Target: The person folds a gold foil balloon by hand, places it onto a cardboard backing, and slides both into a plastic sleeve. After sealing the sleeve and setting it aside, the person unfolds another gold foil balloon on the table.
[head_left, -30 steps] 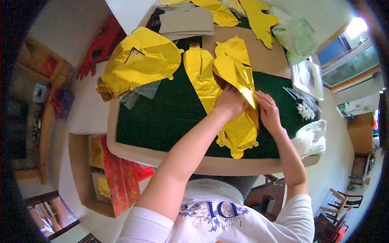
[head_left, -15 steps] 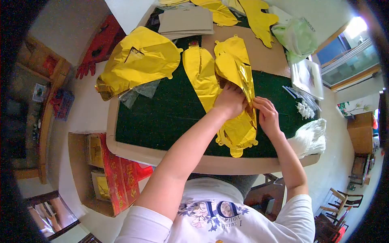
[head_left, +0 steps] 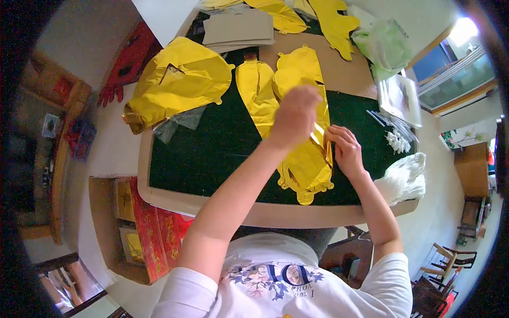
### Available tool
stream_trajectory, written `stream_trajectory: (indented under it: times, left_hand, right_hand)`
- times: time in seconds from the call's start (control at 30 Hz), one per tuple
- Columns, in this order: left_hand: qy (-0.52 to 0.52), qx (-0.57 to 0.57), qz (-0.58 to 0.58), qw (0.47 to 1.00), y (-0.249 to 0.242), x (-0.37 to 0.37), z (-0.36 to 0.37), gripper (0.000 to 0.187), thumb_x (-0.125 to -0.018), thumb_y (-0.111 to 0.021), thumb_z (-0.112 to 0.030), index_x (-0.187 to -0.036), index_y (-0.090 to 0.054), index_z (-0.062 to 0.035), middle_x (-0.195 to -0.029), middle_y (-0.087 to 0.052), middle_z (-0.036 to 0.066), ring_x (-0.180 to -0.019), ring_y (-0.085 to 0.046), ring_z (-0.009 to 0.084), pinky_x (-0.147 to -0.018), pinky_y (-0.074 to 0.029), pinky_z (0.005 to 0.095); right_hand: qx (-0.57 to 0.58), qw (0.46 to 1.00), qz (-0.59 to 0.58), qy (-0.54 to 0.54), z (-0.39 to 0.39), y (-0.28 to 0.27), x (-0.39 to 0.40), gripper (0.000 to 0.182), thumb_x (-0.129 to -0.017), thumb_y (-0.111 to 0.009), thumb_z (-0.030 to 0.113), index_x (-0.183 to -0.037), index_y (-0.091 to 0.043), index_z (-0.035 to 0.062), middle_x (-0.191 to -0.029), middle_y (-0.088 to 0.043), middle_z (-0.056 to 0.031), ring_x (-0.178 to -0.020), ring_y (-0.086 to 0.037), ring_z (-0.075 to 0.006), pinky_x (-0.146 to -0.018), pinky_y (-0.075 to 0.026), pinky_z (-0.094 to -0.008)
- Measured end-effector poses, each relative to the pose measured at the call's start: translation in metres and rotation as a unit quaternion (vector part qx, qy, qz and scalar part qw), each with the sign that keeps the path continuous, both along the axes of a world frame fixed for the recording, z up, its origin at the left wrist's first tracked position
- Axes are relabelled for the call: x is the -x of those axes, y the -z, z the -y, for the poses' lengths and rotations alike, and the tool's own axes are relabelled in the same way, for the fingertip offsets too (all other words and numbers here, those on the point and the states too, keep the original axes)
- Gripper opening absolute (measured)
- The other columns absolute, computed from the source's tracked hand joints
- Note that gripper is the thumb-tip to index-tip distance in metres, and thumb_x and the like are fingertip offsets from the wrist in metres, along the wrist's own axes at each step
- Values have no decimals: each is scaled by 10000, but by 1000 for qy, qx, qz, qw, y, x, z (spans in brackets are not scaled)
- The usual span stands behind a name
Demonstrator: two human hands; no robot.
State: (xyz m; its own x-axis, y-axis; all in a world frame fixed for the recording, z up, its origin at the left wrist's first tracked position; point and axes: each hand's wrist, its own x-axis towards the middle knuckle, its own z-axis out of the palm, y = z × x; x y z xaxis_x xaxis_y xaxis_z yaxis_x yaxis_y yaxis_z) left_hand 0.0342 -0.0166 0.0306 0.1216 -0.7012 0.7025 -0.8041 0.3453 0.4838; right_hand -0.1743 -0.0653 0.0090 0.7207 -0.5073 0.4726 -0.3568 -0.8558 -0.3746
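A flat gold foil balloon lies lengthwise on the dark green table top, its lobed end towards me. At its right edge, my right hand has its fingers closed on the foil. My left hand is raised over the middle of the balloon, blurred and curled like a fist. Whatever it may hold is hidden. Just left of this balloon is a second piece of gold foil, partly overlapped. A larger crumpled gold foil balloon rests farther left over some clear plastic.
Grey card sheets and brown cardboard are at the back. A pale green bag, thin sticks, white clips and a white string bundle line the right. An open carton stands below the left edge.
My left hand has lifted from the foil fold and moved up, and the raised foil has flattened somewhat. My right hand stays at the balloon's right edge. The whole view has shifted slightly.
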Motion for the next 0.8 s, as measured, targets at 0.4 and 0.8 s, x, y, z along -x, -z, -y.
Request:
stream_trajectory:
  times: [0.4, 0.8]
  left_hand:
    - [28, -169, 141, 975, 50, 29, -33, 352, -914, -537, -216, -1243, -573, -96, -1374, -486, 132, -1310, -415, 308, -1096, -316, 487]
    - [27, -173, 149, 973, 51, 29, -33, 406, -928, -521, -298, -1288, -535, -111, -1389, -464, 141, -1315, -404, 314, -1095, -307, 489]
  right_hand:
    - [-39, 999, 23, 3, 2, 2, 1, 258, -764, -579, -74, -987, -660, 26, -1101, -651, -141, -1092, -597, -327, -969, -461, -419]
    - [-78, 992, -96, 8, -42, -26, 18, 290, -757, -669, 75, -1020, -548, 70, -922, -552, -118, -926, -542, -316, -854, -425, -412]
